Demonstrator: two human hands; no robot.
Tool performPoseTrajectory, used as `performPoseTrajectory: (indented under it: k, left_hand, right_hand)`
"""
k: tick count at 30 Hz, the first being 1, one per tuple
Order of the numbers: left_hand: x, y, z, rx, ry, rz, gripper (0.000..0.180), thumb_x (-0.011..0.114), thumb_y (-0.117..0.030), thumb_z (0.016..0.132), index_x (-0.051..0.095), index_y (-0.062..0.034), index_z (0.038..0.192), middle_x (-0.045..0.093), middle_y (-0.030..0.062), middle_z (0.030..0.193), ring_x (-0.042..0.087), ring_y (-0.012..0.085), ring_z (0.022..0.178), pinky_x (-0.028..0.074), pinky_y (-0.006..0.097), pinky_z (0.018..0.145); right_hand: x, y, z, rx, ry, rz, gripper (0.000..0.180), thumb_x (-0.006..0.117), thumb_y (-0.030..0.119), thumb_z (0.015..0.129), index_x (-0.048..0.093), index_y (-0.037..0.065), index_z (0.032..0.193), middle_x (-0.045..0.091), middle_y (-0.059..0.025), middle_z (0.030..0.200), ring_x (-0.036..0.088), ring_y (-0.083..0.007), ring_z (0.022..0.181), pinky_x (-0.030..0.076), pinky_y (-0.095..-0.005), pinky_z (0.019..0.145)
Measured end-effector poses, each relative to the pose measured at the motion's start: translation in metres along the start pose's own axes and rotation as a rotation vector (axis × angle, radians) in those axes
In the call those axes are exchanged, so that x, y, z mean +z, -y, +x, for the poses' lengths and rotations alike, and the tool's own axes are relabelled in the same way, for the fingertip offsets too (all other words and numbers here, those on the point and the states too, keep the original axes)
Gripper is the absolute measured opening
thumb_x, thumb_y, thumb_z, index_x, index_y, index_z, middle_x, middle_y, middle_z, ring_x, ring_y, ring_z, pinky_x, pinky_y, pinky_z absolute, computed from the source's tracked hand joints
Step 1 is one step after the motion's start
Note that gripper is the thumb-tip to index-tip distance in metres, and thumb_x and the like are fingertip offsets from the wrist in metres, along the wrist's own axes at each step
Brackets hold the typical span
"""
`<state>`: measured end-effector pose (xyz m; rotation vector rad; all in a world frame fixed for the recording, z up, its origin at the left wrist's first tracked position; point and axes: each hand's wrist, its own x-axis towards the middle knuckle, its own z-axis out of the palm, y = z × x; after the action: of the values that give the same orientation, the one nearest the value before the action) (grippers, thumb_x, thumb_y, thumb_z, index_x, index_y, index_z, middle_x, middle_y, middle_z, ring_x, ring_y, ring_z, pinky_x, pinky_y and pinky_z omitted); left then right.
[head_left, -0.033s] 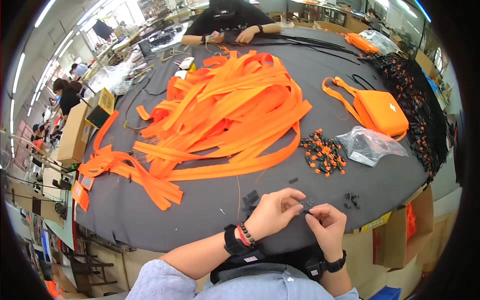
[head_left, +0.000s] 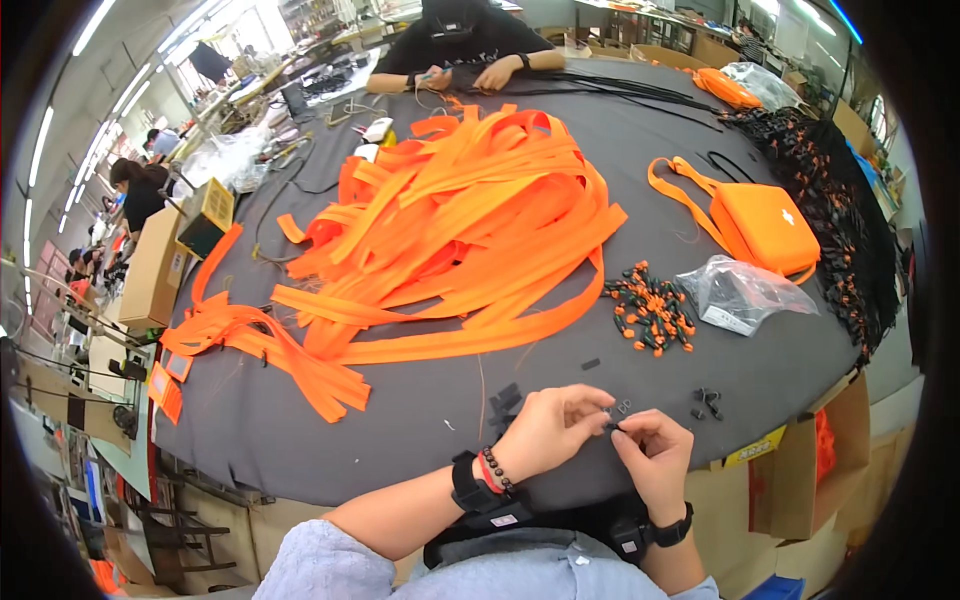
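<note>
Small dark piece (head_left: 614, 427) pinched in our R hand (head_left: 656, 455), nr edge of grey table (head_left: 410, 430)

We've got R thumb & forefinger together on the small dark piece, over the near side of the grey table. It's mostly hidden by our fingers, so can't make out its shape. Our L hand (head_left: 545, 430) faces it: fingers curled, thumb tip just beside the piece; we can't tell if those fingers are clamped on it too. Just beyond our fingertips lie small metal rings (head_left: 624, 407). Partly behind our L hand, a bunch of flat dark strips (head_left: 507, 397); a lone dark strip (head_left: 591, 364) lies apart, farther in. R of our R hand: a few black fittings (head_left: 709, 402). Past those, a pile of black-&-orange bits (head_left: 650, 308), w/ a clear plastic bag (head_left: 738, 296) beside it & an orange case (head_left: 765, 228) w/ white cross behind. Mid-table: big heap of orange strapping (head_left: 460, 230). Opposite us, a co-worker (head_left: 450, 55) has both hands over the far edge, nr long black cords (head_left: 640, 92).
</note>
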<state>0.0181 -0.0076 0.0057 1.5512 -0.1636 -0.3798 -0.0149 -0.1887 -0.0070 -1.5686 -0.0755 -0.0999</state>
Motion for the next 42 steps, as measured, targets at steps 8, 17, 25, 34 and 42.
performPoseTrajectory:
  k: [8, 17, 25, 34, 42]
  left_hand:
    - [-0.002, 0.0, -0.002, -0.114, 0.053, -0.091, 0.019, 0.062, -0.009, 0.095, 0.066, 0.0044, 0.108, 0.072, 0.0078, 0.094, 0.067, 0.0098, 0.085, 0.056, 0.024, 0.078]
    - [-0.002, 0.001, -0.003, -0.06, 0.082, -0.062, 0.018, 0.066, -0.007, 0.092, 0.067, 0.0047, 0.106, 0.072, 0.009, 0.093, 0.068, 0.0107, 0.085, 0.055, 0.025, 0.077]
    - [-0.006, -0.001, 0.013, -0.053, 0.131, -0.225, 0.022, 0.061, -0.007, 0.096, 0.065, 0.0053, 0.113, 0.071, 0.0094, 0.096, 0.068, 0.0126, 0.089, 0.056, 0.026, 0.081]
    - [-0.006, -0.008, 0.006, -0.171, 0.143, -0.273, 0.023, 0.058, -0.007, 0.097, 0.062, 0.0054, 0.117, 0.07, 0.0123, 0.104, 0.069, 0.0159, 0.096, 0.056, 0.027, 0.086]
    - [-0.005, 0.0, 0.008, -0.175, 0.126, -0.28, 0.024, 0.057, -0.006, 0.098, 0.061, 0.0054, 0.118, 0.069, 0.0119, 0.106, 0.068, 0.0164, 0.097, 0.057, 0.027, 0.086]
  right_hand:
    - [0.007, -0.012, 0.001, -0.102, -0.028, -0.137, 0.015, 0.068, -0.01, 0.078, 0.068, 0.0, 0.089, 0.064, -0.0037, 0.083, 0.054, -0.0068, 0.07, 0.042, -0.0206, 0.062]
    - [0.004, -0.008, -0.002, -0.094, -0.005, -0.122, 0.015, 0.067, -0.011, 0.081, 0.066, -0.002, 0.093, 0.063, -0.003, 0.086, 0.056, -0.0061, 0.074, 0.045, -0.0195, 0.066]
    - [-0.004, -0.011, -0.001, -0.003, -0.044, 0.117, 0.017, 0.071, -0.009, 0.082, 0.068, -0.003, 0.098, 0.066, -0.004, 0.09, 0.057, -0.007, 0.076, 0.047, -0.0207, 0.069]
    - [-0.007, -0.011, 0.0, -0.014, -0.017, 0.151, 0.021, 0.071, -0.007, 0.083, 0.068, -0.003, 0.102, 0.067, -0.0048, 0.091, 0.06, -0.0086, 0.081, 0.048, -0.0228, 0.074]
    - [-0.005, -0.013, 0.002, -0.051, 0.0, 0.111, 0.021, 0.071, -0.007, 0.083, 0.068, -0.003, 0.103, 0.068, -0.0058, 0.091, 0.062, -0.0089, 0.082, 0.049, -0.0229, 0.075]
